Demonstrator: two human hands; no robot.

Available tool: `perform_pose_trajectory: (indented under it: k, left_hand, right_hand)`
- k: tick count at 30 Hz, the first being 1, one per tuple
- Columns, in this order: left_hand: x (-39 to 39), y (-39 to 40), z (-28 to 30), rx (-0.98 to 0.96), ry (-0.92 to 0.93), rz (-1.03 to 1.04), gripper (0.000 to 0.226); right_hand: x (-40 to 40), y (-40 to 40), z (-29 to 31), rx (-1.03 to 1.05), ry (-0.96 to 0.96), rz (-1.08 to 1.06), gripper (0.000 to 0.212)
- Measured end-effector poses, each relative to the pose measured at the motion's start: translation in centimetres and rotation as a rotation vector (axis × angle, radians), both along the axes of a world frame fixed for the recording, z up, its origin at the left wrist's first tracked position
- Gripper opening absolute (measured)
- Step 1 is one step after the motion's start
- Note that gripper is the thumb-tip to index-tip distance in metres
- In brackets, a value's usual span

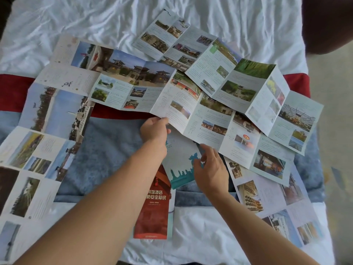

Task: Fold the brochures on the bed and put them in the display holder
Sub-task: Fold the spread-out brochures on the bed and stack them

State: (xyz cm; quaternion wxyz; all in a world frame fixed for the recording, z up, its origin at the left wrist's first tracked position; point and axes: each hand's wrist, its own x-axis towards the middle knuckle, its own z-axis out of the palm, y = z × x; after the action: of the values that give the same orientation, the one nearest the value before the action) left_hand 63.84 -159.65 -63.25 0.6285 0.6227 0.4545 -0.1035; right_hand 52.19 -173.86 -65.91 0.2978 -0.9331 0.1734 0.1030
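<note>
Centrally, a long unfolded brochure (191, 111) lies across the middle of the bed (76, 20), its creased panels running from the centre toward the right edge. The left hand (154, 129) pinches its lower edge, thumb and fingers curled on the paper and lifting that edge slightly. The right hand (209, 169) rests just below, fingers bent, its fingertips touching the same brochure's lower edge and lying over a teal-and-white brochure (181, 159) beneath; whether it actually grips either sheet cannot be told.

A folded red brochure (154, 207) with white characters lies near the bed's near edge, between the two forearms, its top tucked under the teal one. Another open brochure (238, 79) overlaps the long one toward the far right, and a third (168, 39) lies beyond it toward the far edge. A wide sheet with temple photographs (114, 73) spreads to the left of centre, and a further one (38, 150) runs down along the left edge. One more (277, 207) lies at the near right corner.

Under the papers, a blue fuzzy blanket (107, 150) and a red band (13, 90) cross the white sheet.
</note>
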Motion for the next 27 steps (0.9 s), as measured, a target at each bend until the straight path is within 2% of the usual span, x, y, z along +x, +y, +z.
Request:
perform_pose_trajectory:
  k: [3,6,10,15,18,22,24,27]
  left_hand:
    - [-1.2,-0.8,0.5,0.006,0.004,-0.065,0.004]
    - [-2.9,-1.0,0.4,-0.009,0.027,-0.096,0.006]
    - [-5.5,-1.2,0.1,-0.058,0.083,-0.092,0.008]
    - [-7.4,-1.2,0.2,-0.131,0.067,-0.084,0.016]
    - [-8.2,-0.5,0.1,-0.144,0.077,-0.103,0.011]
    - [-9.2,1.7,-0.4,-0.025,0.128,-0.132,0.016]
    - [-9.6,3.3,-1.0,0.017,0.156,-0.057,0.021]
    - [-9.5,5.7,-1.7,-0.058,0.161,0.15,0.017]
  right_hand:
    - [0.6,0.3,0.7,0.033,0.017,-0.086,0.052]
    - [1.1,0.7,1.5,0.158,0.042,-0.15,0.061]
    - [0.7,2.1,2.1,0.277,0.071,-0.075,0.068]
    - [-0.5,4.6,2.6,0.356,0.083,0.018,0.079]
    - [-0.9,5.3,2.8,0.323,0.052,0.015,0.077]
    - [-1.6,5.8,3.3,0.242,0.006,-0.013,0.073]
    - [-2.1,6.1,3.6,0.221,-0.02,-0.04,0.067]
    - [-2.6,6.4,3.7,0.135,-0.047,-0.1,0.051]
